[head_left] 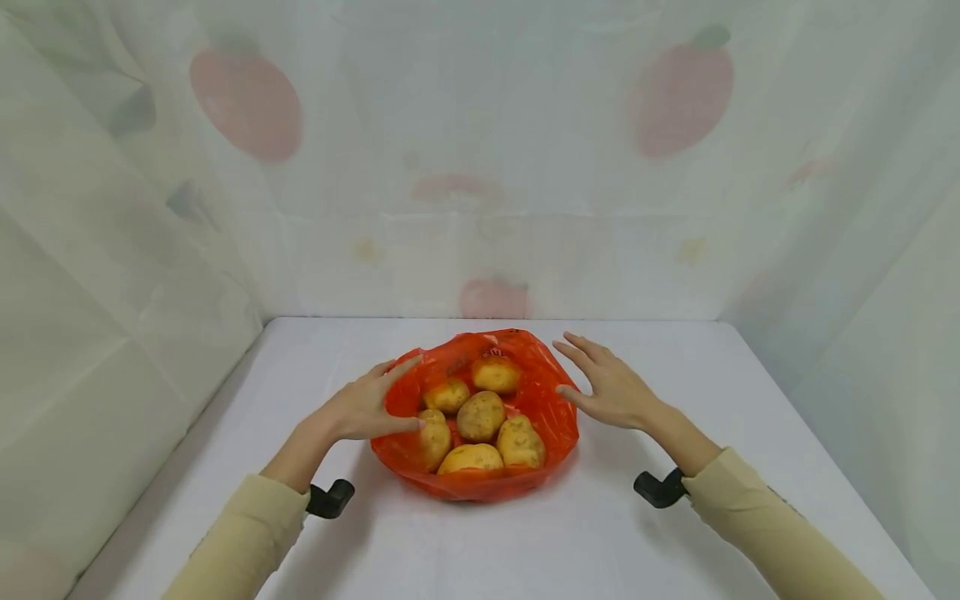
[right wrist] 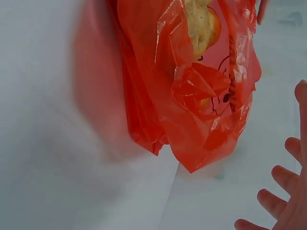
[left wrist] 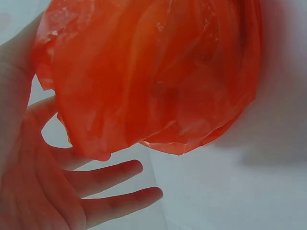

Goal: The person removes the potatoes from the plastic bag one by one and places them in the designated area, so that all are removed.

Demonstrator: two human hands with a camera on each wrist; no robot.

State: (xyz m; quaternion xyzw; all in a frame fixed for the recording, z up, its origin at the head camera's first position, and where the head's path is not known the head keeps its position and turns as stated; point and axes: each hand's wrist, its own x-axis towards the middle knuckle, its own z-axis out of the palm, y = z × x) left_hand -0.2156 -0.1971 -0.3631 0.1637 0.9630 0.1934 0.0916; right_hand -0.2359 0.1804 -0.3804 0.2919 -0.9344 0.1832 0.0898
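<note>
A red plastic bag (head_left: 489,489) sits on the table with its mouth spread wide, and several potatoes (head_left: 481,417) lie inside it. At the bag's left rim is my left hand (head_left: 371,407), its fingers spread and reaching over the edge. In the left wrist view, the bag's film (left wrist: 158,86) overlaps the thumb side of that hand, while the other fingers extend below it. My right hand (head_left: 613,388) hovers by the right rim, fingers spread; the right wrist view has this hand (right wrist: 291,203) apart from the bag (right wrist: 153,91), holding nothing.
A white-covered table (head_left: 517,550) carries the bag. Behind it hangs a pale curtain (head_left: 487,108) printed with fruit, and similar sheets enclose both sides. Black camera mounts (head_left: 330,498) are strapped at both wrists, below the beige sleeves (head_left: 247,533).
</note>
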